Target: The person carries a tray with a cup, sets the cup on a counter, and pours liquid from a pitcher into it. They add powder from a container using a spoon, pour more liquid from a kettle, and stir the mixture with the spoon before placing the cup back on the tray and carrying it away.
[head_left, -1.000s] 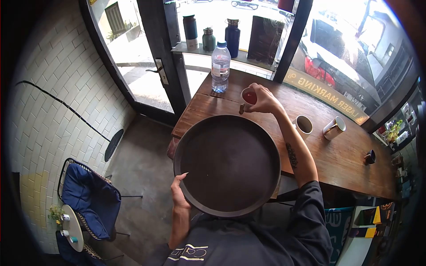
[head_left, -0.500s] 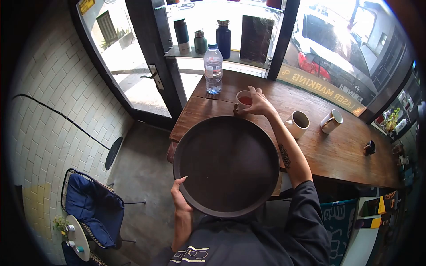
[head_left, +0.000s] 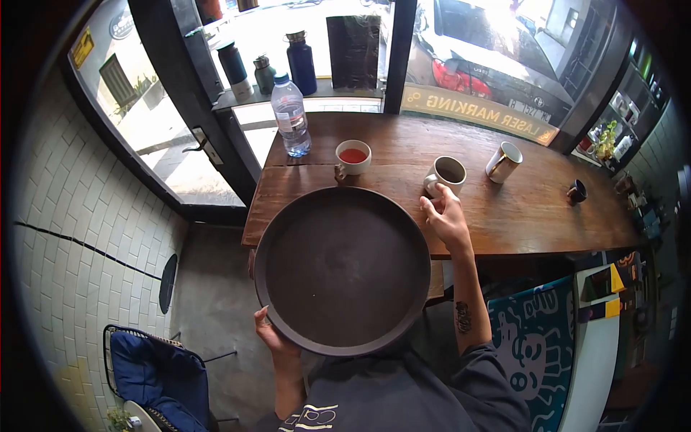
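Observation:
My left hand (head_left: 273, 333) grips the near left rim of a round dark serving tray (head_left: 342, 270), its thumb over the edge and the other fingers hidden beneath. The tray is level in front of my body and bears nothing. My right hand (head_left: 448, 216) is open, thumb and fingers apart, fingertips right at the lower side of a white mug (head_left: 448, 173) near its handle. Left of that mug, a white cup with red liquid (head_left: 353, 156) stands upright on the wooden table, just beyond the tray's far rim.
On the wooden table (head_left: 518, 223) stand a plastic water bottle (head_left: 291, 119) at the left, a tall mug (head_left: 504, 163) and a small dark cup (head_left: 576, 191) at the right. Several flasks line the windowsill. A blue cushioned chair (head_left: 155, 378) sits lower left.
My right hand has left the cup with red liquid and moved right to the white mug. The cup stays on the table. My left hand still holds the tray; the view has turned right.

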Demonstrator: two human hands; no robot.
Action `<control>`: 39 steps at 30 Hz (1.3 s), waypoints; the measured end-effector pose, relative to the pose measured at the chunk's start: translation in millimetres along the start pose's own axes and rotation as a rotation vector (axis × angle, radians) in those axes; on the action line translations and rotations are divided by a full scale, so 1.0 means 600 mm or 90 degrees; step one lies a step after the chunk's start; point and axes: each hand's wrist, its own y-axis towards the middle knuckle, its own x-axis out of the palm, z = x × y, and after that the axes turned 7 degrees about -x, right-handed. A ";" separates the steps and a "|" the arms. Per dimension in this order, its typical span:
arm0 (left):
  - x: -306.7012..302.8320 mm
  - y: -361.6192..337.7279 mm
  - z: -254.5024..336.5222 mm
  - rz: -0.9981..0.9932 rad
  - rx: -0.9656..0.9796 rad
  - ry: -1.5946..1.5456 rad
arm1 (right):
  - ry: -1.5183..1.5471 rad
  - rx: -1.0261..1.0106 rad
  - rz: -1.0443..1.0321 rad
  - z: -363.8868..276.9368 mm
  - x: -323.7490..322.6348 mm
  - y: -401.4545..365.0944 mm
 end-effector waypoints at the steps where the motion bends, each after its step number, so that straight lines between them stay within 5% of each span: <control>1: 0.005 0.000 0.001 0.000 -0.007 0.003 | 0.030 -0.008 0.010 -0.003 0.005 -0.001; 10: -0.013 -0.003 -0.007 -0.009 -0.002 -0.003 | 0.649 0.205 -0.020 -0.003 0.038 0.025; 15: -0.018 -0.011 -0.021 -0.002 -0.030 0.023 | 0.624 0.238 0.131 -0.014 0.036 0.012; 20: -0.008 -0.019 -0.032 -0.017 -0.073 0.042 | 0.577 0.165 0.148 0.015 0.015 -0.019; 31: 0.021 -0.027 -0.027 -0.067 -0.090 0.032 | 0.454 0.056 -0.008 -0.065 -0.046 -0.188; 39: -0.039 -0.070 -0.019 -0.084 -0.076 0.013 | 0.483 0.127 -0.171 -0.073 0.000 -0.277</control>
